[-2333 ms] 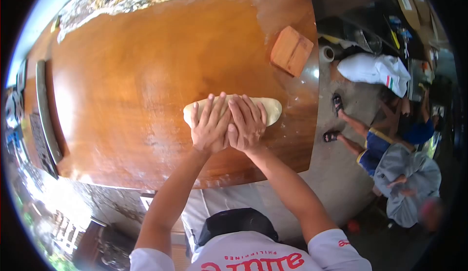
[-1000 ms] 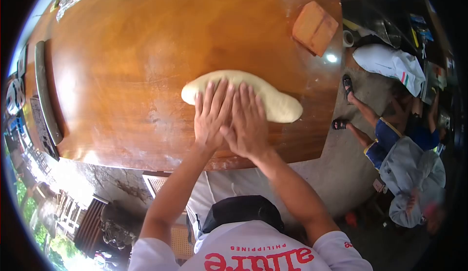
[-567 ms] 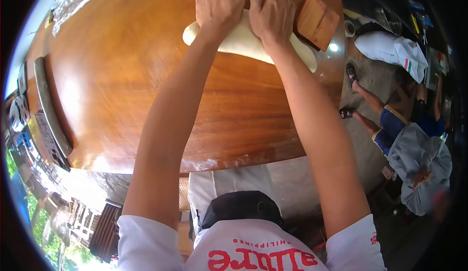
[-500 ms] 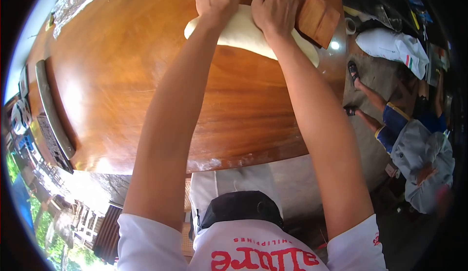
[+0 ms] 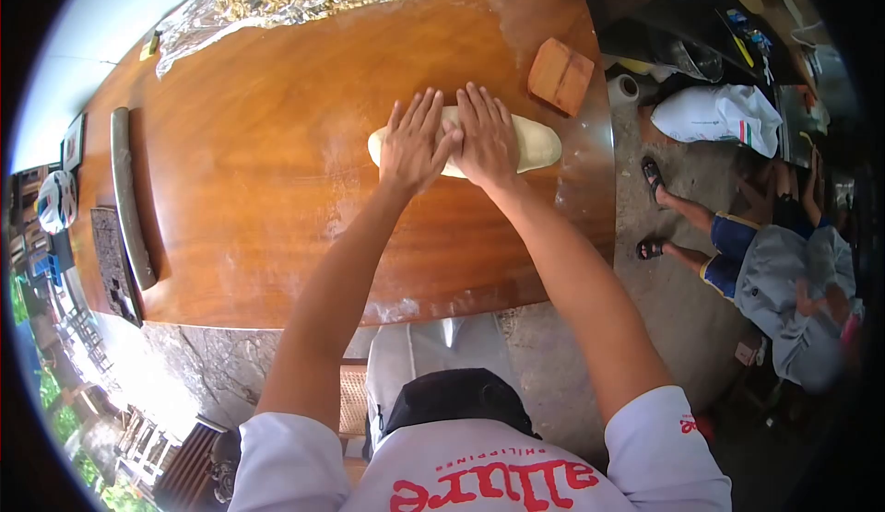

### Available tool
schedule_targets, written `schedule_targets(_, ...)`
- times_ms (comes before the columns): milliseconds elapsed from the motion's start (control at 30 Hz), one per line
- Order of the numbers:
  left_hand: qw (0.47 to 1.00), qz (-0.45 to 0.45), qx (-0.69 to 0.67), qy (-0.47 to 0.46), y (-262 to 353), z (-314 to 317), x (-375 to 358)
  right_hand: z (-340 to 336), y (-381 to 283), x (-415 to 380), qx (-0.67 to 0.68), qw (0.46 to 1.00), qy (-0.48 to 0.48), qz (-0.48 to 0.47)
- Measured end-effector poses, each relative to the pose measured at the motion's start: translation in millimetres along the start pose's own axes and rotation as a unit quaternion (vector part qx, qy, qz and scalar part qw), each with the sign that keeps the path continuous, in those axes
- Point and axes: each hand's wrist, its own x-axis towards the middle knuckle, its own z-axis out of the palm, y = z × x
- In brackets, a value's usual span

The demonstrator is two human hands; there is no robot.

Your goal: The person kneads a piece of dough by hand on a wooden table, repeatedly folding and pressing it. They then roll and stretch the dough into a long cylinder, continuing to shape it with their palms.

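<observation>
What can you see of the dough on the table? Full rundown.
The dough is a pale cream, smooth, elongated log lying flat on the glossy wooden table, its long axis running left to right. The left hand and right hand press palms-down on its middle, side by side, fingers spread; only its two rounded ends show. A small wooden block lies apart, beyond its right end.

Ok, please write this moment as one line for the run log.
left hand: flat on dough | right hand: flat on dough | dough: log shape, on wooden table | wooden scraper: apart, near table's right edge
</observation>
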Motion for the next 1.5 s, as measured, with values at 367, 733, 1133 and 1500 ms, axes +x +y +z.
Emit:
schedule_targets(367, 0.992, -0.006, -0.022, -0.126, 45, -11, -176, -44, -4, -147, 0.045, 0.99, -0.049, -0.123)
schedule_targets(733, 0.992, -0.093, 0.015, -0.079, 59, 20, -160, -56, -24, -147, 0.036, 0.985, -0.164, -0.039)
schedule_targets(1133, 0.995, -0.048, 0.071, 0.045, -35, -4, 59, -1, 12, 47, -0.064, 0.995, -0.071, 0.025)
schedule_targets(1500, 0.999, 0.054, 0.002, 0.001, -47, -2, 51, 21, 14, 43, -0.033, 0.998, 0.024, 0.049)
